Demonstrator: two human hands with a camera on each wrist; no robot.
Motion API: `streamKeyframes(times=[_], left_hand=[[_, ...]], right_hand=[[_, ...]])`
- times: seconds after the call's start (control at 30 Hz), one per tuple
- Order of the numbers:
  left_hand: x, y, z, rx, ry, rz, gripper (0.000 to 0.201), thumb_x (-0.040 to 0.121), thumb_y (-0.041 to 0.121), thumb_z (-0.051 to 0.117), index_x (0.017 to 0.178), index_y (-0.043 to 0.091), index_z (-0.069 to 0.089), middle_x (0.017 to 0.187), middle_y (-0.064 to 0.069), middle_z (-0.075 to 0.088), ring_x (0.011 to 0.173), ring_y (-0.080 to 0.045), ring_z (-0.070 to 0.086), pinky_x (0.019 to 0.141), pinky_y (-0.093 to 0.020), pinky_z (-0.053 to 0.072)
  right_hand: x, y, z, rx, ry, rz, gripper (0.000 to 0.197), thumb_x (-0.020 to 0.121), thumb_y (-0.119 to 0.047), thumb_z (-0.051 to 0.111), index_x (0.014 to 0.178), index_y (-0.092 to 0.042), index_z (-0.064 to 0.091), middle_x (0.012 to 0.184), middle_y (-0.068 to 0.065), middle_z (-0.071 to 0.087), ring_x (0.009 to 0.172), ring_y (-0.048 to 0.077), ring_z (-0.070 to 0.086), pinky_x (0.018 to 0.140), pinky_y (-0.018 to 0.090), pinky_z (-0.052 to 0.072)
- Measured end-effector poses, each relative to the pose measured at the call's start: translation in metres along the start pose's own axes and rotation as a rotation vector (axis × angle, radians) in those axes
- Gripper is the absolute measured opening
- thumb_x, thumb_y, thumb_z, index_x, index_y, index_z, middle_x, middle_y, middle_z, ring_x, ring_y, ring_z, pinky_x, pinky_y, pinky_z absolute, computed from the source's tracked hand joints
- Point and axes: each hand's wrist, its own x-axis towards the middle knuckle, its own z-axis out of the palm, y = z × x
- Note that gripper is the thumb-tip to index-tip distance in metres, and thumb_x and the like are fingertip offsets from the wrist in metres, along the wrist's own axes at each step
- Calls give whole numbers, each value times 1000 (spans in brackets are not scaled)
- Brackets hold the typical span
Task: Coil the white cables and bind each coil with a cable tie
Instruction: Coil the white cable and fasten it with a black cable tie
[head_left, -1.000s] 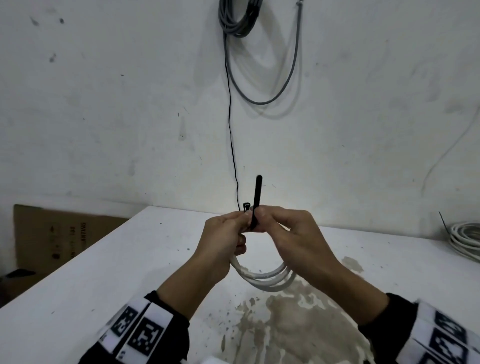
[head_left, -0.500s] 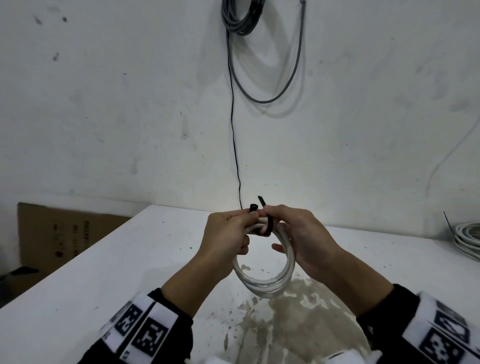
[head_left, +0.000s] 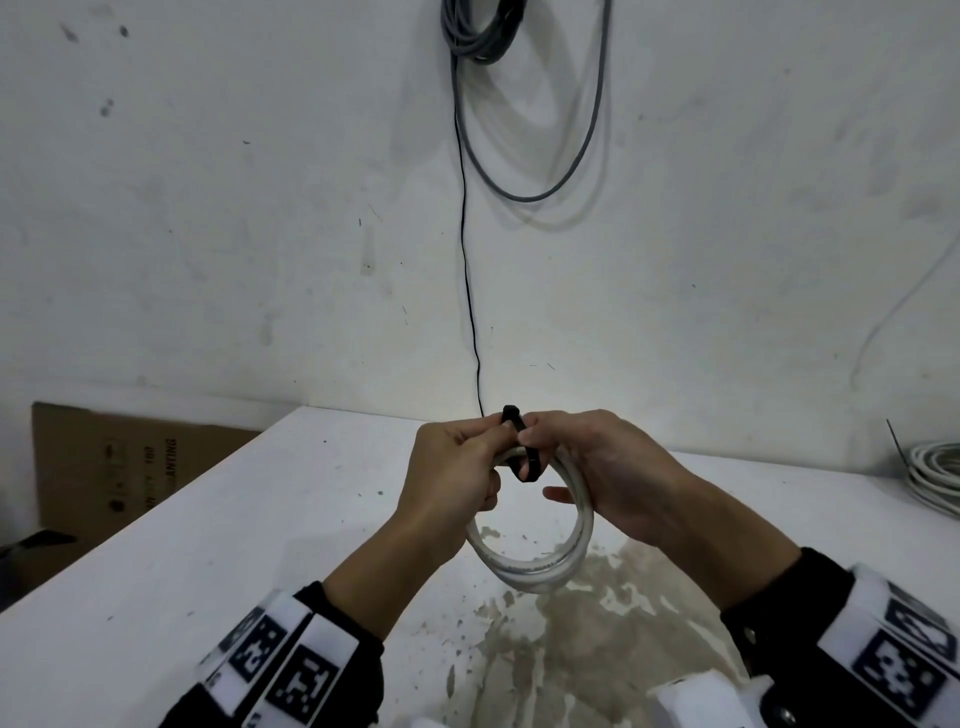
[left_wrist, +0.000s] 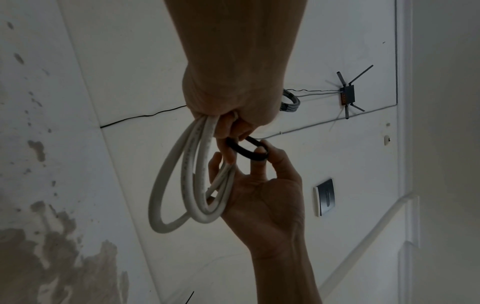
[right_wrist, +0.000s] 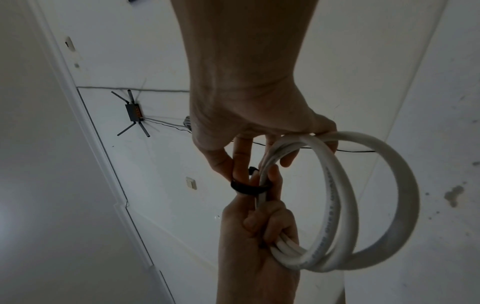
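Observation:
I hold a small white cable coil (head_left: 530, 569) in the air above the white table (head_left: 234, 545). A black cable tie (head_left: 527, 457) is looped round the top of the coil. My left hand (head_left: 467, 467) grips the coil's strands, with its thumb and forefinger at the tie's head. My right hand (head_left: 550, 441) pinches the tie's loop between thumb and forefinger while its other fingers lie against the coil. The left wrist view shows the tie (left_wrist: 246, 152) as a loose ring beside the coil (left_wrist: 166, 185). In the right wrist view the tie (right_wrist: 249, 188) sits between both hands' fingertips.
Another white cable coil (head_left: 935, 473) lies at the table's far right edge. A grey cable bundle (head_left: 483, 31) hangs on the wall ahead, with a thin black wire (head_left: 467, 291) running down to the table. A cardboard box (head_left: 104, 467) stands left. A brownish stain (head_left: 571, 649) marks the table.
The tie's tail stood straight up a second ago; it is now bent round the coil into a loop. The coil has turned to face me more openly.

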Motion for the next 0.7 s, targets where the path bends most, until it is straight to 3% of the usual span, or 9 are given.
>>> streamKeyframes(times=[0.13,0.27,0.4,0.53,0.7], left_hand=[[1,-1,0,14,8,17,20,92,11,56,87,7,75,51,-4,55,35,-8,24,36,-16,23],[2,-2,-1,6,7,23,20,92,8,55,91,3,74,51,-5,54,34,-8,24,36,-16,23],[0,-1,0,14,-3,56,20,92,9,54,85,6,73,42,4,53,35,-8,23,36,-16,23],[-2,-1,1,11,6,73,22,92,8,53,82,8,73,44,3,54,36,-9,23,36,-17,23],[-3,-1,2,13,-7,77,24,93,9,52,79,11,72,39,7,49,36,-9,21,36,-17,22]], right_hand=[[-2,-1,-1,23,-9,-27,30,64,-33,58,84,-11,65,78,2,63,89,11,58,85,36,40],[-3,0,-1,36,-9,-30,29,68,-31,59,86,-10,62,77,0,64,89,10,57,85,36,39],[-3,-2,-1,53,22,-13,14,82,-20,56,86,-10,65,73,2,61,83,11,56,84,35,39],[-1,-3,-2,55,29,2,13,81,-19,55,84,-8,62,68,0,60,80,10,54,83,35,38],[-1,-5,-3,60,28,8,25,81,-18,55,56,-13,52,61,-3,60,80,11,53,82,36,37]])
